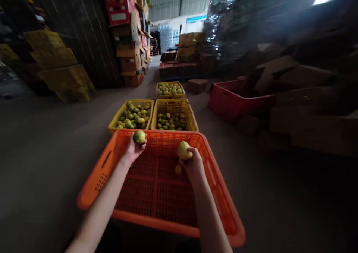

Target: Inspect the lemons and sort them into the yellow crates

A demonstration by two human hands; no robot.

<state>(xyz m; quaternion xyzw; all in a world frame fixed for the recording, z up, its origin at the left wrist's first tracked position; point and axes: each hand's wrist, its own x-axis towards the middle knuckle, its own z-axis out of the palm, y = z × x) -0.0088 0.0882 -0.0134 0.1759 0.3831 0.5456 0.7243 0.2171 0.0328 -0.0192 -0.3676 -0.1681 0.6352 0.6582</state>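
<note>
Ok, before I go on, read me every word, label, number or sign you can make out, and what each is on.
No text is readable here.
Blue sign on the far wall: too small and blurred.
Red box in the stack: pale label patch, unreadable.
Orange crate: no lettering I can make out.

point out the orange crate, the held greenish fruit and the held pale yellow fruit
Orange crate (pixel 155 186): head view, bare bottom.
Held greenish fruit (pixel 139 136): head view, middle.
Held pale yellow fruit (pixel 183 150): head view, middle.
</note>
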